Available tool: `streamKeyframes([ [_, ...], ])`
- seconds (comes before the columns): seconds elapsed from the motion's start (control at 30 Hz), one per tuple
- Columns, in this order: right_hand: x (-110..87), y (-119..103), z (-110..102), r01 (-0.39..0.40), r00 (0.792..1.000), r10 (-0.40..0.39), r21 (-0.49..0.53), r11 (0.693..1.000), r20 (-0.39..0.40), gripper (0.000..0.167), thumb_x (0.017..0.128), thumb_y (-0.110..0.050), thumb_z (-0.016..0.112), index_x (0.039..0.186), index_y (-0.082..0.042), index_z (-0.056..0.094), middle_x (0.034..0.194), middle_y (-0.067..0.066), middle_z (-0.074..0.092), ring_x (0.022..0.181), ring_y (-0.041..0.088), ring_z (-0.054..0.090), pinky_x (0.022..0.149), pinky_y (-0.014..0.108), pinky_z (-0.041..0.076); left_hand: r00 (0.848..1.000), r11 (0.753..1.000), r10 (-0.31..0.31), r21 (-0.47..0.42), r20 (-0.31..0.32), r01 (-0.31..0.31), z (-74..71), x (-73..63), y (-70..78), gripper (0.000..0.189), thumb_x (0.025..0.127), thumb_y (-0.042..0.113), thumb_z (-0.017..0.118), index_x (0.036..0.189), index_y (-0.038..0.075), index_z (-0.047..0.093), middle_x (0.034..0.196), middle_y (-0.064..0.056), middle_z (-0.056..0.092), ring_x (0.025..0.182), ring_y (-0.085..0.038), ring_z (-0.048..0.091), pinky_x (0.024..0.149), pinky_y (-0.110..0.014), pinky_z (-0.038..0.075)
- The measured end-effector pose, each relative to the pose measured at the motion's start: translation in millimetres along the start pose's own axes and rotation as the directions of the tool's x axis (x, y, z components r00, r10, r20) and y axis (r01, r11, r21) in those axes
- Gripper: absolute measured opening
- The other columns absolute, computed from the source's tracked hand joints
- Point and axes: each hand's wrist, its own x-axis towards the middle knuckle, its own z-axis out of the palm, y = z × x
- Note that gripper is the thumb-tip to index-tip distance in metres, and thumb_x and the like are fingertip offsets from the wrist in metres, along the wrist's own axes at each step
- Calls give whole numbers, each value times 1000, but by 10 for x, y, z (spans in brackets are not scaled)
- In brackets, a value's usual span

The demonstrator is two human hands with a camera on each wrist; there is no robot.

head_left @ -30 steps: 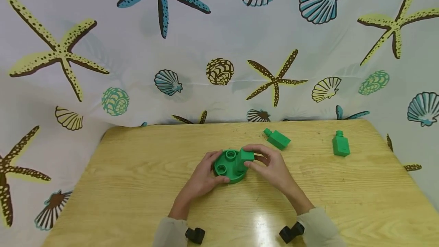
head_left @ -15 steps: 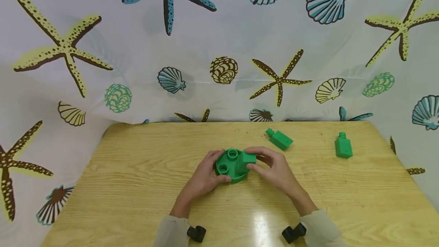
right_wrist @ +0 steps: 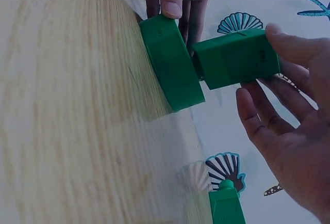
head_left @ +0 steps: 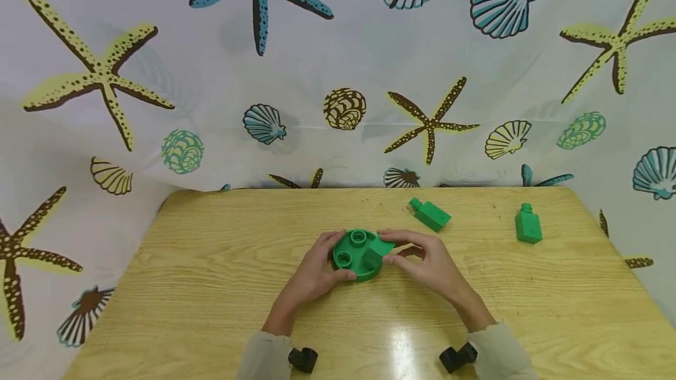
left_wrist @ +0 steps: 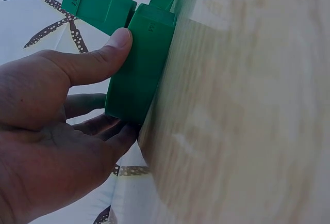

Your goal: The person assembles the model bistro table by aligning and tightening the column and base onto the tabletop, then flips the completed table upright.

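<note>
My left hand (head_left: pixel 315 271) grips the rim of a round green base (head_left: pixel 351 249) on the table, thumb at the near side and fingers at the far side. Two threaded sockets show on the base's top. At its right side a square green block (head_left: pixel 381 245) stands upright, its neck at the base. Its top end is pinched between the thumb and fingers of my right hand (head_left: pixel 430 263). In the right wrist view a thin neck joins the block (right_wrist: pixel 237 59) to the base (right_wrist: pixel 172 64); how deep it sits is hidden.
Two more green blocks with threaded necks lie on the wooden table (head_left: pixel 237 274): one block (head_left: pixel 432 216) just behind my right hand, another block (head_left: pixel 529 227) farther right. A curtain (head_left: pixel 306 75) printed with starfish and shells hangs behind the table.
The block has turned about its upright axis in my right hand's fingers, and its top face now sits at a different angle. The left hand and base stay put.
</note>
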Motion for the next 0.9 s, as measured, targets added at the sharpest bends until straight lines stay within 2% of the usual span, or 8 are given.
streamKeyframes([
  [0.23, -8, 6, -55, 36, 999, -34, -54, 998, 37, 32, 101, -4, 64, 133, -5, 68, 139, 7, 64, 126, 23, 60, 88, 38, 60, 1000, 1000, -8, -3, -4, 8, 10, 13, -9, 84, 84, 10, 87, 153, -4, 42, 148, -22, 46, 139, -41, 44, 114, -55, 39],
  [0.5, 16, -6, -79, 45, 996, -44, -10, 999, 75, 33, 101, 1, 62, 134, 0, 67, 140, 11, 63, 130, 25, 58, 103, 47, 52, 1000, 1000, -10, -7, -5, 10, -4, 14, 8, 84, 84, 9, 87, 153, -4, 42, 148, -22, 46, 139, -41, 45, 114, -54, 41],
  [0.6, 23, -12, -88, 37, 996, -38, 15, 999, 77, 32, 101, 1, 62, 132, 1, 68, 140, 12, 63, 132, 26, 57, 105, 50, 50, 1000, 1000, -13, -21, -4, 13, -5, 16, 15, 84, 84, 9, 87, 153, -4, 42, 148, -23, 46, 139, -41, 45, 113, -54, 42],
  [0.7, 30, -19, -77, 30, 997, -34, 52, 998, 75, 30, 99, 2, 65, 129, 1, 69, 137, 16, 63, 130, 29, 57, 105, 48, 50, 1000, 999, -16, -40, -4, 16, -7, 15, 22, 84, 84, 7, 86, 153, -5, 42, 148, -23, 46, 138, -41, 45, 113, -54, 42],
  [0.83, 38, -29, -39, 15, 997, -23, 100, 995, 77, 28, 96, 2, 70, 124, 2, 70, 129, 19, 63, 123, 33, 60, 104, 45, 52, 1000, 998, -20, -54, -5, 20, -5, 12, 24, 84, 83, 7, 86, 153, -5, 41, 147, -23, 46, 138, -41, 46, 113, -54, 42],
  [0.9, 40, -33, -23, 11, 997, -17, 91, 996, 73, 29, 95, 1, 72, 123, 1, 70, 125, 18, 63, 119, 33, 62, 101, 45, 54, 1000, 998, -20, -56, -4, 20, -3, 10, 23, 84, 83, 7, 86, 153, -5, 42, 147, -23, 46, 137, -41, 47, 112, -55, 42],
])
